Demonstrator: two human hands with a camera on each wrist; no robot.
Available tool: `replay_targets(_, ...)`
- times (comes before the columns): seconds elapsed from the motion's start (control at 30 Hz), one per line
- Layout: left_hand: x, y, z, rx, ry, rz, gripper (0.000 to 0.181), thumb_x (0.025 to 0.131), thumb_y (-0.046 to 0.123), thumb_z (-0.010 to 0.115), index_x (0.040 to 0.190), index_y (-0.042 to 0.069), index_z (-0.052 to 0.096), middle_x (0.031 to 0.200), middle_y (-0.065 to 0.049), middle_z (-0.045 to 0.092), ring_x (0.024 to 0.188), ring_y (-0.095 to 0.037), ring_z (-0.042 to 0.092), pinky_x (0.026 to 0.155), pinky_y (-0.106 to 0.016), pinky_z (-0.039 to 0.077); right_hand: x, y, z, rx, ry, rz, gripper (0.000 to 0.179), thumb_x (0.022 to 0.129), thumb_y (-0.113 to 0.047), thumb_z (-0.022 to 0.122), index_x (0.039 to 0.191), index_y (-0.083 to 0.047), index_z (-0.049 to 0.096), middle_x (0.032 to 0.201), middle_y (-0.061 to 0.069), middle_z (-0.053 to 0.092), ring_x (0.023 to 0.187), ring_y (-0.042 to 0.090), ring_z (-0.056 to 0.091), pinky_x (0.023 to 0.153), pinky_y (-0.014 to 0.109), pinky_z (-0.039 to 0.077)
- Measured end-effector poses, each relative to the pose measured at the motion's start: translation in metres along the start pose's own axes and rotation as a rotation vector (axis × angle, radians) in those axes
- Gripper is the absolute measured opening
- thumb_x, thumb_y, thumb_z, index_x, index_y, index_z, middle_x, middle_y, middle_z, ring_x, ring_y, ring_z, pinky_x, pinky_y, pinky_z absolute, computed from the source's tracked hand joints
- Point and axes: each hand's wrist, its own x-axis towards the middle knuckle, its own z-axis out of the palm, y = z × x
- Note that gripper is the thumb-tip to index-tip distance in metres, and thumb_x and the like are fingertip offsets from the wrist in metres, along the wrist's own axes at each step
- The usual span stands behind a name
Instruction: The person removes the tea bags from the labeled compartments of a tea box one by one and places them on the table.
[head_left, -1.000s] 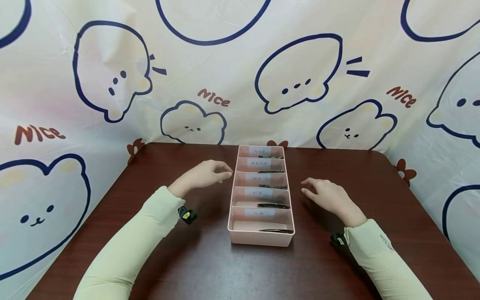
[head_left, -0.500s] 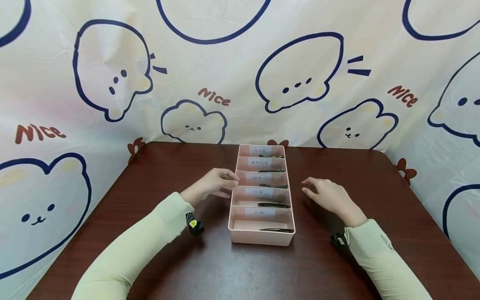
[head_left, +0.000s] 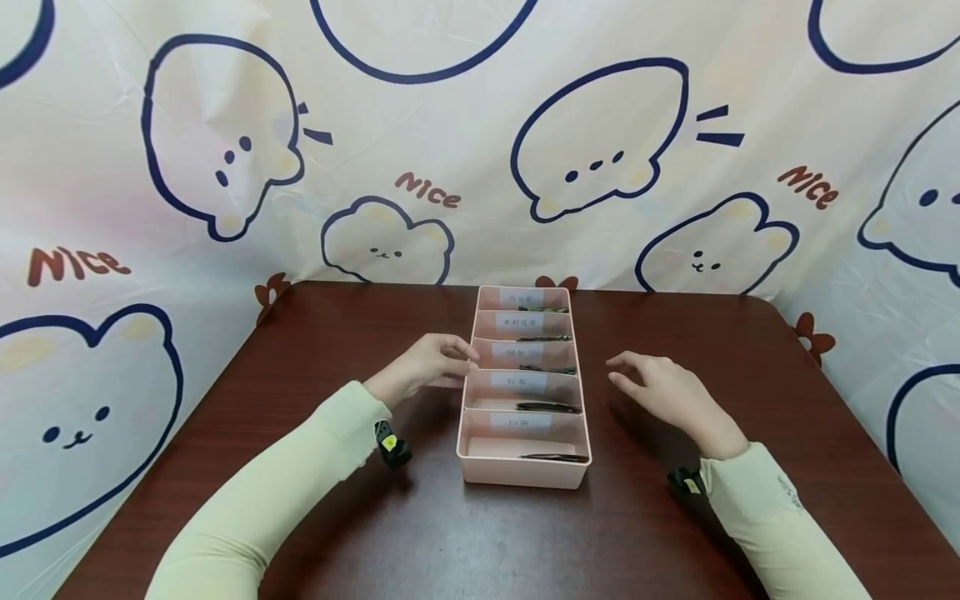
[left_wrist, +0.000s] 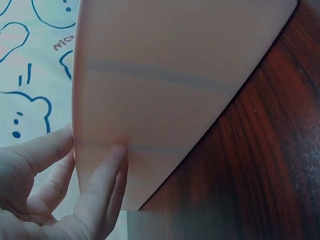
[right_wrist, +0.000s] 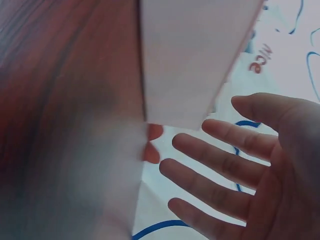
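Observation:
A long pale pink divided box [head_left: 523, 473] lies lengthwise down the middle of the table. Each compartment has a white label [head_left: 519, 421] with Chinese characters on its divider and thin dark packets [head_left: 553, 457] along the right wall. My left hand [head_left: 426, 367] touches the box's left side near the middle; in the left wrist view its fingertips rest on the outer wall [left_wrist: 165, 50] and at the rim. My right hand [head_left: 663, 392] hovers to the right of the box, apart from it, with its fingers spread and holding nothing in the right wrist view.
The dark brown wooden table [head_left: 337, 533] extends around the box on all sides. Behind it and at both sides hangs a pale cloth [head_left: 480, 150] printed with blue bear outlines. A black band with a small device [head_left: 392, 443] is on each wrist.
My left hand has moved right and slightly nearer, from beside the box to touching its left side. My right hand has shifted a little to the right. The box stays in place.

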Motion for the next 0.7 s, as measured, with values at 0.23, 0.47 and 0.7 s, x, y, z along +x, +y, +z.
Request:
replay_targets(0.23, 0.001, -0.002, 0.0, -0.002, 0.007, -0.007, 0.024, 0.087, 0.006, 0.07, 0.109, 0.0, 0.064, 0.115, -0.018, 0.061, 0.094, -0.023, 0.066, 0.089, -0.044, 0.056, -0.018, -0.014, -0.019, 0.246, 0.025, -0.031, 0.033, 0.098, -0.043, 0.053, 0.123, -0.024, 0.061, 0.111, -0.001, 0.069, 0.094, 0.017, 0.064, 0.078, 0.035, 0.055)
replay_targets(0.47, 0.0, -0.002, -0.001, 0.003, 0.007, -0.001, 0.024, 0.087, 0.006, 0.07, 0.11, -0.001, 0.064, 0.116, -0.019, 0.06, 0.095, -0.024, 0.066, 0.089, -0.044, 0.056, -0.038, -0.033, -0.025, 0.742, -0.019, -0.145, 0.028, 0.097, -0.017, 0.059, 0.124, -0.007, 0.058, 0.106, 0.005, 0.068, 0.093, 0.02, 0.067, 0.078, 0.03, 0.059)
replay_targets(0.7, 0.001, 0.001, 0.001, -0.017, 0.007, -0.013, 0.024, 0.087, 0.005, 0.071, 0.109, -0.001, 0.064, 0.116, -0.018, 0.059, 0.094, -0.024, 0.065, 0.087, -0.044, 0.057, -0.052, -0.042, -0.001, 0.894, -0.128, -0.163, 0.027, 0.095, -0.007, 0.06, 0.119, 0.003, 0.057, 0.094, 0.001, 0.061, 0.083, 0.014, 0.063, 0.073, 0.032, 0.059)
